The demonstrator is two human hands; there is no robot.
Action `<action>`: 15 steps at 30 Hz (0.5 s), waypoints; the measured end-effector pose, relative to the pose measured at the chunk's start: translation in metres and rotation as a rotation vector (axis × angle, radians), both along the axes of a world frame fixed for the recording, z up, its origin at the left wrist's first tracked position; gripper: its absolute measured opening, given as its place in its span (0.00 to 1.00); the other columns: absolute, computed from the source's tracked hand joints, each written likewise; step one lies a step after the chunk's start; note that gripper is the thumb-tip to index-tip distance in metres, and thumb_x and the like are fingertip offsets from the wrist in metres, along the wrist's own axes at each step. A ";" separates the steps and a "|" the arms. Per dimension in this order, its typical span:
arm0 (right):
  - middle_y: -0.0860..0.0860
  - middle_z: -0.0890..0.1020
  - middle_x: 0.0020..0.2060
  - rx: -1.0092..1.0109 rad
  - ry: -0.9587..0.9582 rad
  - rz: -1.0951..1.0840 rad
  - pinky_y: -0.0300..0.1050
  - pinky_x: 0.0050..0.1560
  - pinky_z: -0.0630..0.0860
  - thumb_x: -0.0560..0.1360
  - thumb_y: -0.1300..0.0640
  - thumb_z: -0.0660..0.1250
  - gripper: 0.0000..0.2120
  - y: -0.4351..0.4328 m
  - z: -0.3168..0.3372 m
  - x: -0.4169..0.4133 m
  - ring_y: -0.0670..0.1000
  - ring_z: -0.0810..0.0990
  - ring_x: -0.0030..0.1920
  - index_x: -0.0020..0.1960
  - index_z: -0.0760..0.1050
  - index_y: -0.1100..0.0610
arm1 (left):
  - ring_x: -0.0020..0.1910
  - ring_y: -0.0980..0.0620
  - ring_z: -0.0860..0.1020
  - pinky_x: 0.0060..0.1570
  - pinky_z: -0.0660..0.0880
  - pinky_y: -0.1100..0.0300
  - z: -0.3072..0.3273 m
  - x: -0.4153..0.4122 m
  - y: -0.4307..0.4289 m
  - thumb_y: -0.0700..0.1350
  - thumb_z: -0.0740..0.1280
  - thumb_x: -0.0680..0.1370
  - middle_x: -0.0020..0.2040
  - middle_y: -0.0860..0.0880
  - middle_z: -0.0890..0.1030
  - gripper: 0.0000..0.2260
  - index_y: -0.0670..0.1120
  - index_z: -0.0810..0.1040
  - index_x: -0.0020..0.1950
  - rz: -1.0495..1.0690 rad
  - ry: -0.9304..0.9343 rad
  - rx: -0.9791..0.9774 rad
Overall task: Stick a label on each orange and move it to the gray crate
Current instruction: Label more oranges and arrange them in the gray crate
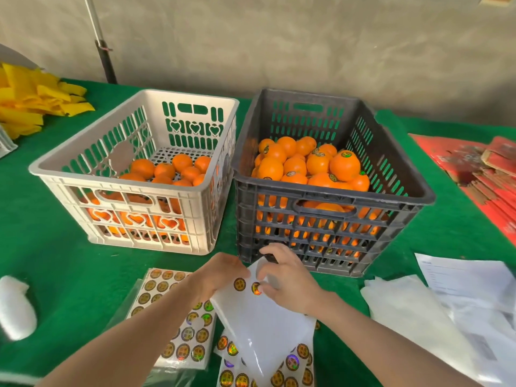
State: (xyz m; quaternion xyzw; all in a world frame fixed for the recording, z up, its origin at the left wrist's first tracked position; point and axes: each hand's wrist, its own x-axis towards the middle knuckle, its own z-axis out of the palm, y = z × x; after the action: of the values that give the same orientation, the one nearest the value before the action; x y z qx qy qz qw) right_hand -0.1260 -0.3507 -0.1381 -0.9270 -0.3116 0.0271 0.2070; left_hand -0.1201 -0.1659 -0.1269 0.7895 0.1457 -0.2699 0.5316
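A white crate [83,152] on the left holds several unlabelled oranges [164,170]. Beside it, the gray crate [405,174] is piled with labelled oranges [344,164]. In front of the crates, my left hand [220,273] holds the upper edge of a nearly bare white label sheet [259,322]. Two round gold labels remain near its top. My right hand [284,277] pinches one of them, the label [256,288]; the other label [239,284] lies just left of it.
Full label sheets [159,289] lie on the green table under my arms, with more [293,358] at the near edge. White papers and bags [446,297] lie right, red packaging [480,169] far right, yellow strips [33,99] far left, a white foam piece [14,305] near left.
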 end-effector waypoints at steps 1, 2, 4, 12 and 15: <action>0.51 0.68 0.68 0.011 -0.029 -0.022 0.49 0.72 0.53 0.76 0.54 0.67 0.08 0.000 -0.003 -0.004 0.51 0.57 0.74 0.51 0.81 0.56 | 0.31 0.47 0.80 0.33 0.77 0.58 0.000 0.000 0.001 0.38 0.69 0.72 0.32 0.45 0.81 0.05 0.43 0.79 0.36 0.009 0.007 -0.041; 0.52 0.69 0.67 0.026 -0.057 -0.045 0.49 0.72 0.54 0.75 0.54 0.67 0.09 0.000 -0.006 -0.008 0.52 0.58 0.73 0.51 0.81 0.57 | 0.29 0.48 0.79 0.33 0.76 0.57 -0.001 0.000 0.001 0.37 0.68 0.73 0.30 0.45 0.80 0.08 0.44 0.78 0.34 0.018 0.016 -0.080; 0.54 0.72 0.65 0.060 -0.096 -0.085 0.51 0.71 0.58 0.75 0.55 0.68 0.09 0.000 -0.010 -0.014 0.54 0.62 0.71 0.50 0.81 0.59 | 0.29 0.47 0.80 0.34 0.76 0.56 -0.002 0.000 0.002 0.36 0.67 0.74 0.31 0.44 0.81 0.09 0.44 0.77 0.33 0.025 0.048 -0.145; 0.50 0.77 0.54 0.277 -0.027 -0.119 0.37 0.63 0.62 0.71 0.64 0.70 0.02 0.005 -0.007 -0.023 0.52 0.71 0.62 0.40 0.78 0.61 | 0.33 0.49 0.80 0.34 0.76 0.60 -0.008 0.001 0.009 0.39 0.68 0.74 0.34 0.45 0.80 0.06 0.44 0.76 0.37 -0.105 0.044 -0.117; 0.50 0.76 0.55 0.287 -0.041 -0.076 0.48 0.65 0.67 0.73 0.63 0.69 0.02 0.012 0.012 -0.020 0.49 0.71 0.62 0.41 0.77 0.60 | 0.33 0.58 0.74 0.31 0.68 0.70 -0.010 0.004 0.009 0.42 0.69 0.73 0.32 0.53 0.76 0.05 0.48 0.79 0.38 -0.325 -0.117 0.127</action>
State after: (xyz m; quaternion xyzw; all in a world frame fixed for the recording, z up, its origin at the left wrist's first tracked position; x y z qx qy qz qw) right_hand -0.1458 -0.3392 -0.1257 -0.8994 -0.2812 -0.0443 0.3317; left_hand -0.1162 -0.1568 -0.1369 0.8489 0.0017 -0.2963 0.4378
